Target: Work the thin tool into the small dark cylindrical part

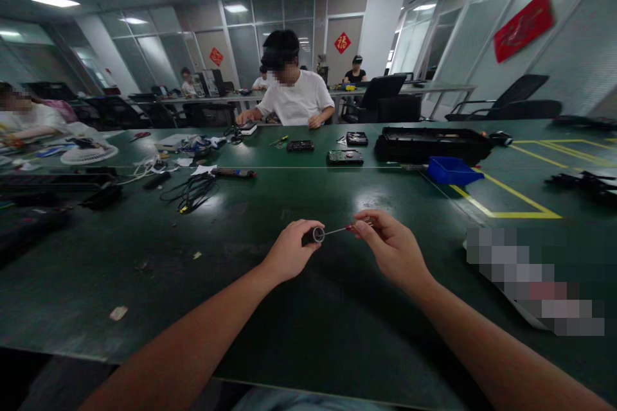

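As Green Table (241, 225) Fills Foreground, We Work Two-Handed

Opposite us sits a white-shirted person (297, 93). Above the table's near half, our left hand (293, 248) pinches a black cylinder (313, 236); our right hand (393, 243) pinches a screwdriver (350, 227) by its handle, the thin shaft reaching the cylinder's ringed end.

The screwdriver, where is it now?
In the head view, right of centre, the screwdriver is in the right hand, pointing toward the cylinder in the left hand.
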`<state>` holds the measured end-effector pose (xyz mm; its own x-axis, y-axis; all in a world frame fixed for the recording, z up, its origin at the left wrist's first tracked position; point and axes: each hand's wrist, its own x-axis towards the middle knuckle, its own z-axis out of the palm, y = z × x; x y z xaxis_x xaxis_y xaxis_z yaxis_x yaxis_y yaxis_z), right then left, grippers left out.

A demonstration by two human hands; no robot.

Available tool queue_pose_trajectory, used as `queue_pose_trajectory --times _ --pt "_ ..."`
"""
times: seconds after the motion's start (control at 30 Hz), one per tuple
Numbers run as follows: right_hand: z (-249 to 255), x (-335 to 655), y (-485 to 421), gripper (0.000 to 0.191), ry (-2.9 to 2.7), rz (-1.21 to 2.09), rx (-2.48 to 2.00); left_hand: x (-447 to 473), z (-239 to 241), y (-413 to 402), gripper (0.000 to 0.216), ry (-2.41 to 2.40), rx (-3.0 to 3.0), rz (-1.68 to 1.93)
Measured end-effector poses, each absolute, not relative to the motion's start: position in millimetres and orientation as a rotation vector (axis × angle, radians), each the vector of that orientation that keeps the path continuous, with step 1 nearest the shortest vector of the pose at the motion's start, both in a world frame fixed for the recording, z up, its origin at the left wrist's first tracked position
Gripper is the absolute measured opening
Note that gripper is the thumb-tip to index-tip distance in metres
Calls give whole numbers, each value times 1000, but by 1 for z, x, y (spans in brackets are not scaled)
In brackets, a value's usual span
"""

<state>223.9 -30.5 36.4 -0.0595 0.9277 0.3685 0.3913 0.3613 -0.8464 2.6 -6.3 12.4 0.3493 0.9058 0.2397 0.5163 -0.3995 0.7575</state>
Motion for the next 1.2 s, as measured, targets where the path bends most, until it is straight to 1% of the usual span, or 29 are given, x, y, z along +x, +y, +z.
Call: queue_pose_trajectory --times 0.47,0.63,0.77,1.2 --pt "35 222 -29 28 -1644 717 -1198 -2 8 -4 39 1215 2047 881" --pt "40 222 -31 32 -1644 532 -1380 -3 9 -4 42 1204 2070 851" --pt "43 223 -31 35 -1628 475 -1449 -3 8 -5 43 1191 2082 831" --pt "43 222 -31 26 -1610 683 -1257 -2 9 -5 41 1187 2061 851"
